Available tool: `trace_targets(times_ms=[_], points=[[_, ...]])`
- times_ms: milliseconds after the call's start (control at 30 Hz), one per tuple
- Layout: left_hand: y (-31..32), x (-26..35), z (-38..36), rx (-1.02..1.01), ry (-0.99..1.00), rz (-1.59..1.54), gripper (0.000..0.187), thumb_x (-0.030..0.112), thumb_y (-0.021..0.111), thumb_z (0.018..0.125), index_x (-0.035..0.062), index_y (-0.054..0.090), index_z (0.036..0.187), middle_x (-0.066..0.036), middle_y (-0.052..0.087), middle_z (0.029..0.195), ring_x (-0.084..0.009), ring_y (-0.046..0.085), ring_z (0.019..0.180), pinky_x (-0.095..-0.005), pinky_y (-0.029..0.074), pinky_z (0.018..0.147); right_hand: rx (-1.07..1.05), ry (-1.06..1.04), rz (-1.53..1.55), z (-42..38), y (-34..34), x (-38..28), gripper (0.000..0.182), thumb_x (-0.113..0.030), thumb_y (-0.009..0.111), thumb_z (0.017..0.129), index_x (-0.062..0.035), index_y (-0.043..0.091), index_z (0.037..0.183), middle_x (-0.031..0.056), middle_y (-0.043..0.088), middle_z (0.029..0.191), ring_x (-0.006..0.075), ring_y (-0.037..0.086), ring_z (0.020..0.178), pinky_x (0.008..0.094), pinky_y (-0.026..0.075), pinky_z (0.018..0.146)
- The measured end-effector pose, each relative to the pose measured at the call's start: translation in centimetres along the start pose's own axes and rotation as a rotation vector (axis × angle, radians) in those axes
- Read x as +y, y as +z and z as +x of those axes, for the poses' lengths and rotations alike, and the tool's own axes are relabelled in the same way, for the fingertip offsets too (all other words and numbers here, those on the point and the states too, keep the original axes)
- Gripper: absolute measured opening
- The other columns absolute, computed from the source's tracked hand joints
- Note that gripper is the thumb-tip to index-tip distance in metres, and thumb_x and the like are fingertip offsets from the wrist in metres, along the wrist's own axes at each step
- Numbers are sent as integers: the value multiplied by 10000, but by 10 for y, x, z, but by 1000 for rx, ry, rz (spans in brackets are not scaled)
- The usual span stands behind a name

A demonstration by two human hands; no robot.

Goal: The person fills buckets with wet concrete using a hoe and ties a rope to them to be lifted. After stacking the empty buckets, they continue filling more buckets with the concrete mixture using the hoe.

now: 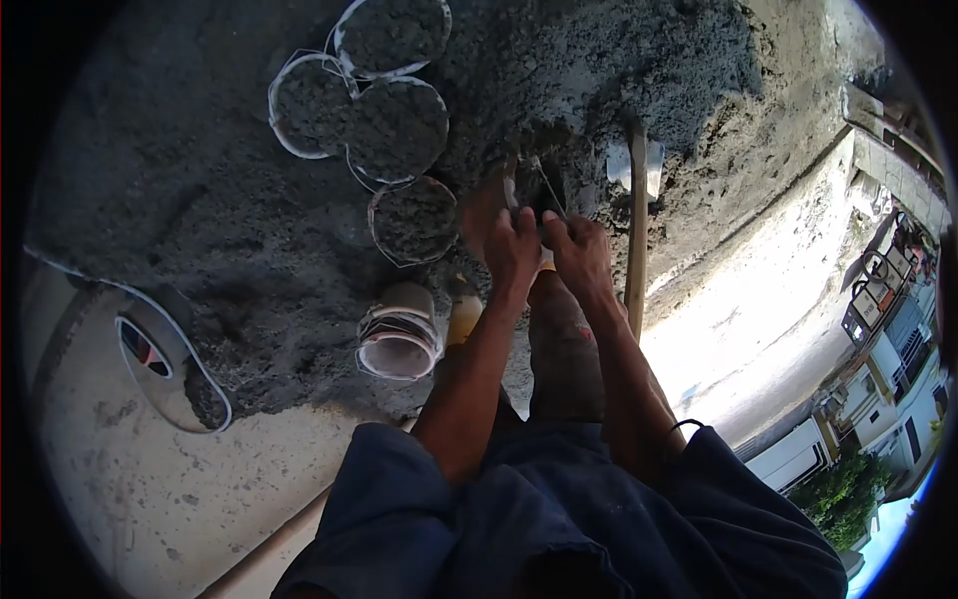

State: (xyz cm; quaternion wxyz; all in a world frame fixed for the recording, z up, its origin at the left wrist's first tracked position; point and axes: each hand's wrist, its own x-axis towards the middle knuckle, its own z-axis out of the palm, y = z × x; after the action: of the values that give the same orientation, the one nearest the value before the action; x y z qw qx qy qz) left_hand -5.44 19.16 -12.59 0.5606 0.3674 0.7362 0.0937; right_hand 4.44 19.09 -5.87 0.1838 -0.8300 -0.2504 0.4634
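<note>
My left hand point(512, 250) is closed on the edge of a brownish bucket point(481, 218), which is smeared by motion and tilted in front of my legs. Beside it, my right hand point(581, 258) is closed around the near end of a thin wire handle that runs into the bucket's dark opening. How full the bucket is cannot be made out. Just right of my hands stands a shovel point(639, 230) with a wooden shaft, its metal blade resting at the wet grey concrete mix point(659, 65). Yellow boots point(465, 311) show under my forearms.
Several round buckets point(397, 130) filled with grey mix stand ahead to the left. A stack of pale buckets point(399, 351) lies nearer my left leg. A pale loop point(195, 349) rests at far left. To the right are a sunlit strip point(758, 270) and parked vehicles point(878, 285).
</note>
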Motion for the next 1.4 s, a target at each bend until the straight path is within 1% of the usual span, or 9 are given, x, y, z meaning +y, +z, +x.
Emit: trace_targets(times_ms=[200, 267, 433, 600, 767, 867, 933, 1133, 1400], points=[[-72, -56, -4, -132, -226, -378, 404, 327, 457, 934, -29, 451, 1127, -166, 554, 1039, -250, 623, 894, -361, 578, 674, -197, 145, 175, -28, 9, 1, 419, -341, 589, 852, 34, 563, 668, 144, 514, 535, 257, 483, 479, 381, 385, 510], [-85, -73, -10, -143, -228, -516, 409, 332, 447, 942, -13, 426, 1162, -155, 541, 1069, -242, 613, 925, -367, 574, 703, -303, 59, 43, -59, -8, -25, 391, -365, 595, 870, 8, 622, 755, 45, 486, 542, 102, 440, 543, 323, 379, 532], [-102, -108, -46, -209, -201, -521, 402, 354, 433, 956, 35, 405, 1199, -122, 516, 1087, -229, 595, 946, -389, 566, 741, -693, -48, -109, -101, -40, -51, 361, -312, 630, 830, 23, 549, 719, 47, 437, 553, 127, 416, 559, 325, 364, 536], [-66, -95, 3, -175, -289, -615, 391, 295, 404, 956, 45, 373, 1255, -201, 475, 1176, -377, 547, 1048, -494, 540, 797, -383, -113, -55, -74, -6, -38, 313, -256, 656, 768, 7, 501, 697, 89, 468, 600, 164, 472, 590, 347, 402, 568], [-67, -115, -6, -190, -172, -454, 433, 316, 421, 946, -7, 438, 1233, -161, 550, 1108, -271, 556, 1058, -359, 517, 794, -354, -89, -208, -52, 1, -42, 324, -226, 649, 741, -9, 428, 646, 86, 456, 584, 199, 464, 558, 367, 389, 535], [-64, -12, -70, -58, -227, -515, 440, 340, 396, 967, -39, 510, 1160, -133, 592, 1091, -205, 570, 1018, -295, 469, 849, -330, -181, -249, -49, 7, -35, 247, -161, 620, 731, -6, 442, 658, 101, 486, 599, 228, 501, 564, 380, 404, 549], [-56, 25, -72, -426, -341, -1239, 468, 374, 358, 986, -34, 549, 1114, -132, 604, 1099, -187, 573, 976, -316, 400, 955, -333, -193, -112, -49, 10, -30, 164, -115, 608, 724, 12, 509, 755, 129, 538, 674, 264, 551, 612, 380, 418, 567], [-14, 50, -57, -641, -279, -1137, 464, 408, 304, 992, 41, 581, 922, -146, 605, 1114, -217, 539, 1053, -346, 383, 925, -377, -386, -272, -37, -62, -9, 435, -87, 579, 741, 4, 533, 1165, 234, 607, 1063, 387, 611, 953, 430, 504, 784], [17, 28, 21, -249, -379, -1181, 285, 318, 540, 924, 165, 419, 717, 29, 362, 597, -120, 370, 595, -295, 341, 670, 178, 31, -643, 83, -83, 69, 635, -143, 643, 755, -17, 378, 1318, 304, 418, 1313, 435, 488, 1157, 467, 413, 972]])
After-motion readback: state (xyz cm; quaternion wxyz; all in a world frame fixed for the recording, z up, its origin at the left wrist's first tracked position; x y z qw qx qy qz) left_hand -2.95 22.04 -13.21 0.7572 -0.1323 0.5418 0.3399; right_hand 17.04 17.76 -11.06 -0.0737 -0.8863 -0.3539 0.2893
